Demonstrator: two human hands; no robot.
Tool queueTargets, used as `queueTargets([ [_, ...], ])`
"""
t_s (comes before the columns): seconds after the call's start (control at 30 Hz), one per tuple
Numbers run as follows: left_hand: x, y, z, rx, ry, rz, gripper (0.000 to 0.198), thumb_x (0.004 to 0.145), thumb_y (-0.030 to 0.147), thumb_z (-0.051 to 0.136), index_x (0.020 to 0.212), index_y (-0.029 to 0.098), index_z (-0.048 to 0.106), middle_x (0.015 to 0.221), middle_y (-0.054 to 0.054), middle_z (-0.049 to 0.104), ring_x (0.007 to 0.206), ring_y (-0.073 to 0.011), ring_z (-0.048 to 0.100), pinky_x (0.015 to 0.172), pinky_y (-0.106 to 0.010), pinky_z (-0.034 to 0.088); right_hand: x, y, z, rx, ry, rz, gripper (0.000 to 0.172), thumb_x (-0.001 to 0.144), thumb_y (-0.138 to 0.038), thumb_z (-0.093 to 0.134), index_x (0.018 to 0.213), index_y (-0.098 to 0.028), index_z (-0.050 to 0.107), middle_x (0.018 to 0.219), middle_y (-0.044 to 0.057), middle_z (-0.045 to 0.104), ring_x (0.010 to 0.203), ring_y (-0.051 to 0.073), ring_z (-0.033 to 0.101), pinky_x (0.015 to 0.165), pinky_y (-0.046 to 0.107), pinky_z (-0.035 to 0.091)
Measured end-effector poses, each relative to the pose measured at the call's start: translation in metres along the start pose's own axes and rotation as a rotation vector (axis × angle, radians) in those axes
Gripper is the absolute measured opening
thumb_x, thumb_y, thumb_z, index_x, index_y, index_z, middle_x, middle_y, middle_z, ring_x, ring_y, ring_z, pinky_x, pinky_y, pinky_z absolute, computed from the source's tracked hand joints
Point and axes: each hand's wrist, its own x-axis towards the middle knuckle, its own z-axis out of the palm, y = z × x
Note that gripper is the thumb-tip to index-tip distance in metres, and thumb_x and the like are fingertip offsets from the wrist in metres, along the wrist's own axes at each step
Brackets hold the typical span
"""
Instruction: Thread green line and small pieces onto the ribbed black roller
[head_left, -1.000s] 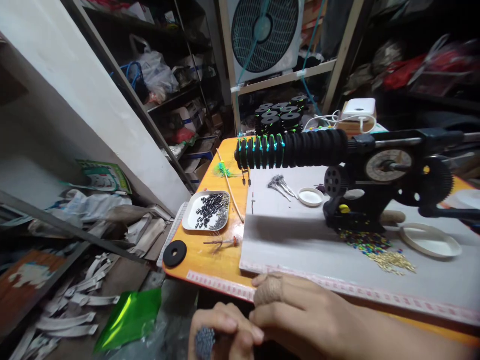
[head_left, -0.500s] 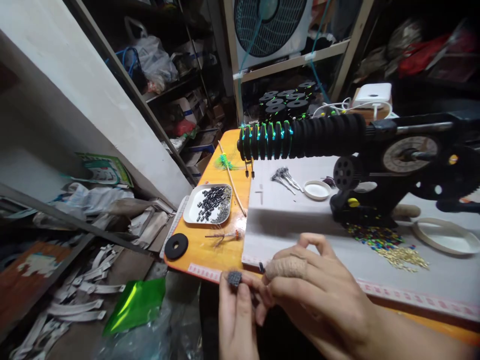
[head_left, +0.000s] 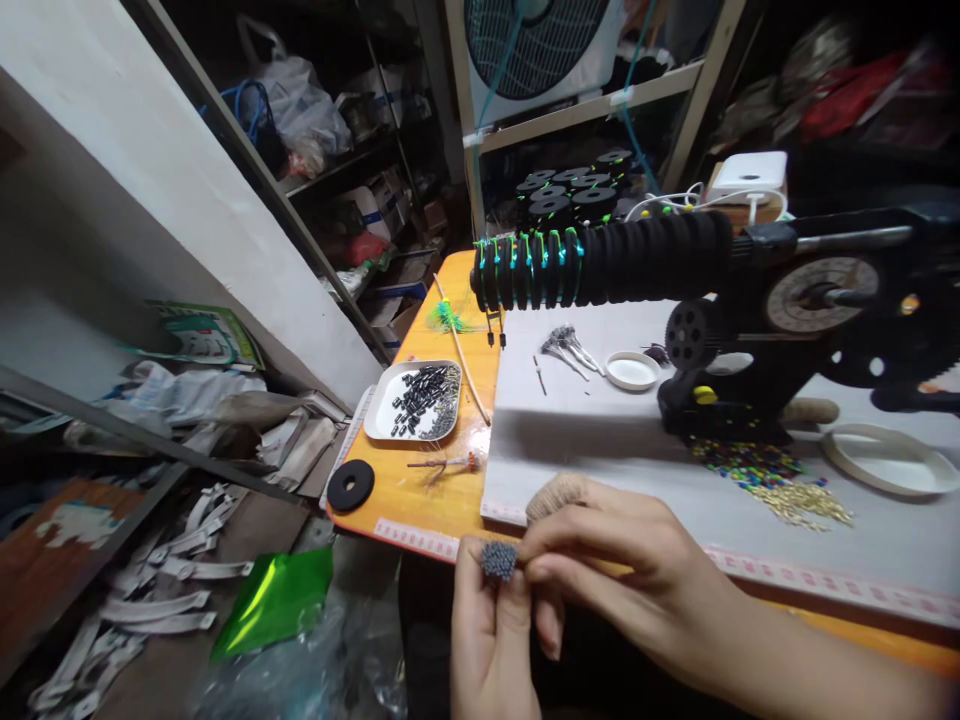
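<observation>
My left hand (head_left: pixel 495 620) is closed around a bundle of small dark grey bead-like heads (head_left: pixel 499 561), which face up between thumb and fingers. Whatever hangs below the heads is hidden by the hand. Thumb and forefinger of my right hand (head_left: pixel 607 555) pinch together right beside the bundle, and what is between them is too small to make out. Tan tape (head_left: pixel 556 497) wraps one right finger. Beyond the hands, similar bundles with grey heads and whitish stems (head_left: pixel 574 350) lie on the pale board (head_left: pixel 585 440), with a thin dark-and-white piece (head_left: pixel 540 375) nearby.
A black machine (head_left: pixel 750 330) carries a row of black discs (head_left: pixel 600 262) wound with green line. A white tray (head_left: pixel 379 412) of black and metallic pieces stands on the orange table (head_left: pixel 405 500), near a black ring (head_left: pixel 351 486). Coloured beads (head_left: pixel 750 465) lie at right.
My right hand has come down and closer to the bundle, its fingers more closed. A small black piece by its fingers is gone. The thin dark-and-white piece now rests on the board.
</observation>
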Motion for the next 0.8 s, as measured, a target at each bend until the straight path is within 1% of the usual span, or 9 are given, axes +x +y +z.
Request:
queueTargets([
  [0.13,-0.002,0.002,0.001,0.190,0.016,0.026,0.041,0.087,0.058,0.064,0.079,0.019,0.055,0.057,0.005,0.050,0.052,-0.0084,0.045,0.051,-0.019,0.036,-0.001,0.002,0.002,-0.018,0.055,-0.014,0.013,0.094,-0.015,0.061,0.091,-0.016,0.074,0.081,0.007,0.064,0.076,0.016,0.066,0.063,0.024,0.053],
  [0.3,-0.008,0.001,-0.001,0.556,0.236,0.046,0.049,0.085,0.070,0.056,0.090,0.021,0.058,0.064,0.002,0.056,0.055,-0.0138,0.054,0.056,-0.026,0.040,0.000,0.002,0.003,-0.076,0.080,-0.050,0.015,0.093,-0.010,0.059,0.091,-0.016,0.072,0.079,0.006,0.063,0.077,0.016,0.063,0.066,0.026,0.052],
  [0.37,-0.011,-0.001,-0.003,0.661,0.265,0.048,0.048,0.089,0.067,0.052,0.096,0.020,0.060,0.068,-0.002,0.061,0.059,-0.0174,0.058,0.060,-0.029,0.041,-0.001,0.001,0.003,-0.083,0.069,-0.077,0.015,0.092,-0.007,0.058,0.092,-0.015,0.071,0.080,0.006,0.063,0.076,0.015,0.062,0.064,0.024,0.050],
  [0.43,-0.014,-0.004,-0.006,0.691,0.278,0.066,0.043,0.092,0.059,0.053,0.109,0.020,0.061,0.078,-0.007,0.067,0.070,-0.0223,0.064,0.066,-0.032,0.044,-0.002,0.000,0.003,-0.084,0.050,-0.091,0.014,0.091,-0.006,0.058,0.093,-0.015,0.069,0.082,0.006,0.063,0.078,0.014,0.060,0.065,0.023,0.049],
  [0.5,-0.016,-0.006,-0.008,0.690,0.285,0.104,0.041,0.093,0.051,0.053,0.118,0.019,0.060,0.095,-0.013,0.072,0.089,-0.0276,0.068,0.078,-0.035,0.046,-0.004,0.000,0.003,-0.077,0.027,-0.107,0.011,0.090,-0.007,0.059,0.093,-0.014,0.067,0.082,0.006,0.062,0.078,0.014,0.059,0.065,0.023,0.048],
  [0.6,-0.018,-0.006,-0.006,0.696,0.304,0.122,0.039,0.091,0.047,0.055,0.119,0.020,0.061,0.112,-0.016,0.072,0.106,-0.0308,0.066,0.087,-0.036,0.045,-0.005,0.000,0.004,-0.062,0.014,-0.123,0.008,0.089,-0.008,0.060,0.090,-0.015,0.064,0.080,0.004,0.060,0.076,0.014,0.057,0.065,0.024,0.047],
  [0.63,-0.017,-0.004,-0.005,0.688,0.310,0.102,0.039,0.091,0.048,0.057,0.118,0.020,0.062,0.109,-0.015,0.072,0.101,-0.0295,0.067,0.085,-0.035,0.046,-0.005,0.001,0.005,-0.058,0.019,-0.119,0.009,0.090,-0.008,0.060,0.090,-0.015,0.065,0.080,0.004,0.060,0.075,0.014,0.057,0.064,0.024,0.047],
  [0.7,-0.015,0.001,-0.002,0.642,0.298,0.046,0.038,0.091,0.053,0.058,0.109,0.021,0.063,0.090,-0.010,0.073,0.081,-0.0233,0.068,0.073,-0.030,0.047,-0.005,0.002,0.005,-0.061,0.036,-0.104,0.012,0.091,-0.007,0.059,0.094,-0.015,0.067,0.081,0.005,0.062,0.075,0.013,0.059,0.064,0.023,0.048],
  [0.8,-0.011,0.008,0.002,0.518,0.192,0.013,0.044,0.090,0.064,0.053,0.085,0.021,0.059,0.062,0.001,0.060,0.055,-0.0139,0.054,0.058,-0.025,0.041,-0.003,0.004,0.003,-0.085,0.079,-0.082,0.016,0.094,-0.008,0.057,0.096,-0.017,0.071,0.080,0.006,0.065,0.076,0.015,0.064,0.064,0.024,0.050],
])
